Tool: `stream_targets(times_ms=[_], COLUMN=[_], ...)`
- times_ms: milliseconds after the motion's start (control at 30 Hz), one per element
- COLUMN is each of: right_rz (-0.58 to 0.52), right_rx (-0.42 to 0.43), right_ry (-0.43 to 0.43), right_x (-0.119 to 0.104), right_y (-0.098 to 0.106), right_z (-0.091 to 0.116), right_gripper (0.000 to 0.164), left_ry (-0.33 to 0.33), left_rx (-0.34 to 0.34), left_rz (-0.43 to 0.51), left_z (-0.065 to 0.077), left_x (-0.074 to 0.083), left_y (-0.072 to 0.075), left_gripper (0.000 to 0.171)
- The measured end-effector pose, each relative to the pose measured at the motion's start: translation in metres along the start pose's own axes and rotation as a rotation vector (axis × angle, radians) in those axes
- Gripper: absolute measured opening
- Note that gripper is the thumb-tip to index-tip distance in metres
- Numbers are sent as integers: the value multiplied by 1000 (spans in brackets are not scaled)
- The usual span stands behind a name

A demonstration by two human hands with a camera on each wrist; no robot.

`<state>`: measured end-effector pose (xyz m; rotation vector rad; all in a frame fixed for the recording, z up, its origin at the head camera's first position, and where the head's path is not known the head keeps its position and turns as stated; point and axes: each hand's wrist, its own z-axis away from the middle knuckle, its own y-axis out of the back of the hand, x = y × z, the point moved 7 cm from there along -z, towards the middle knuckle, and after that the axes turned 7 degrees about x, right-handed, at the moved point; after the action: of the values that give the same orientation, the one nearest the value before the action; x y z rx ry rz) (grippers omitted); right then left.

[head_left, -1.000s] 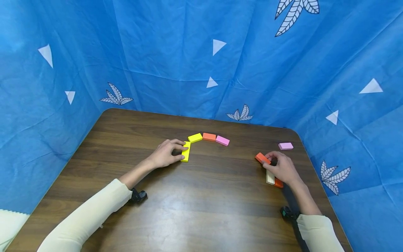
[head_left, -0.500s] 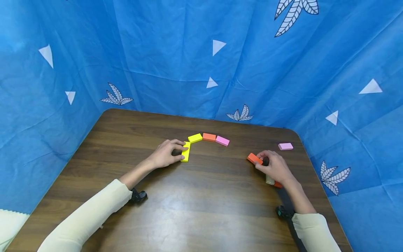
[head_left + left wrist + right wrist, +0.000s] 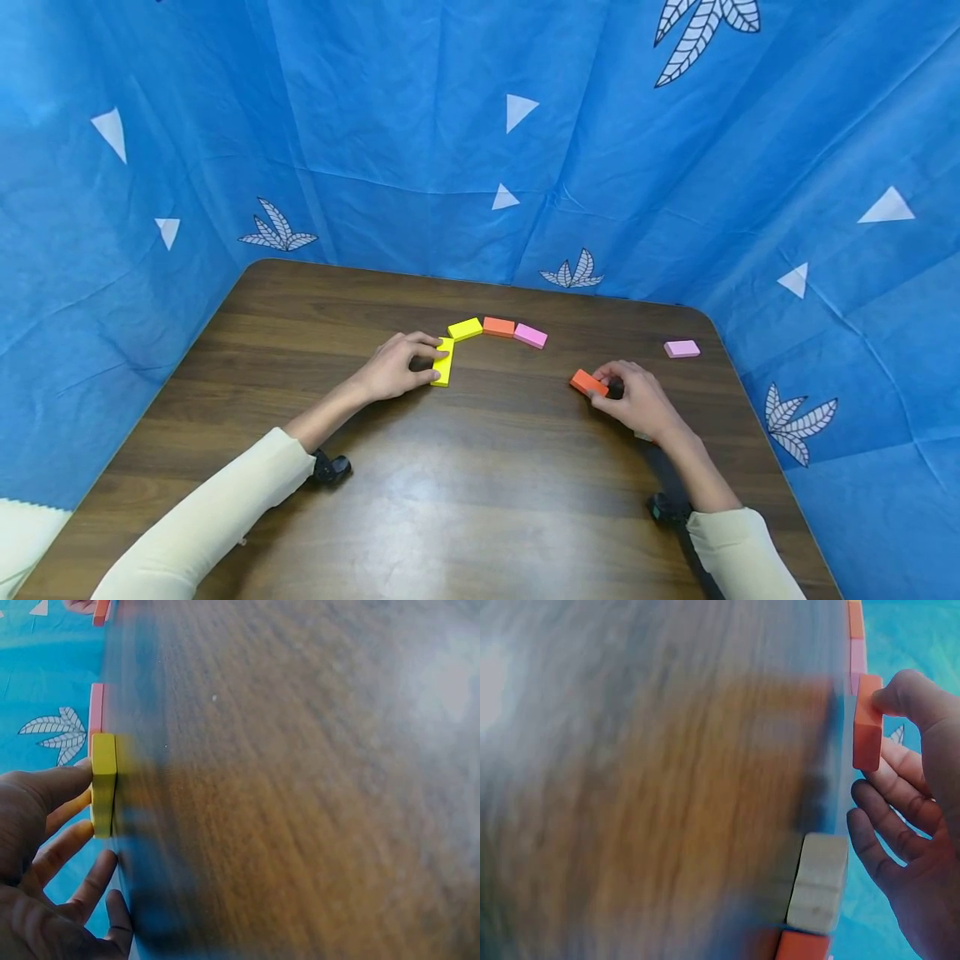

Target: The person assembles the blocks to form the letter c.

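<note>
My left hand (image 3: 393,367) holds a yellow block (image 3: 443,362) between thumb and fingers, flat on the table near the middle. Touching or nearly touching its far end is another yellow block (image 3: 465,328). From there an orange block (image 3: 498,326) and a pink block (image 3: 531,336) carry on the curved row. To the right, my right hand (image 3: 636,400) pinches a second orange block (image 3: 867,724) by one end, with a gap below it in the right wrist view. Plain wood (image 3: 817,885) and another orange block (image 3: 802,946) lie behind that hand, mostly hidden in the head view.
A lone pink block (image 3: 682,349) lies near the table's right back corner. The brown wooden table (image 3: 420,500) is bordered at the back and sides by a blue patterned cloth (image 3: 420,125).
My right hand has carried its orange block leftward, away from the plain wood and orange block, toward the row. My left hand and the yellow block stay where they were.
</note>
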<state>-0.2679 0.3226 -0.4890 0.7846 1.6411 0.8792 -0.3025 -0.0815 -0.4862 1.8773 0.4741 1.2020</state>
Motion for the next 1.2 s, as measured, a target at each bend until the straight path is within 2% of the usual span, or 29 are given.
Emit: stream_targets(times_ms=[300, 567, 800, 1200], right_rz=[13, -1, -11, -1], right_rx=[-17, -19, -29, -46], right_ry=[57, 59, 108, 130], right_x=[-22, -37, -49, -73], right_y=[-10, -17, -25, -37], right_z=[-5, -7, -9, -16], right_gripper=[30, 30, 28, 30], left_ry=[1, 10, 6, -4], left_rx=[-2, 1, -3, 14], left_rz=[10, 6, 6, 14], left_z=[1, 1, 1, 1], left_x=[0, -3, -2, 0], left_y=[0, -1, -1, -1], left_gripper=[41, 41, 41, 41])
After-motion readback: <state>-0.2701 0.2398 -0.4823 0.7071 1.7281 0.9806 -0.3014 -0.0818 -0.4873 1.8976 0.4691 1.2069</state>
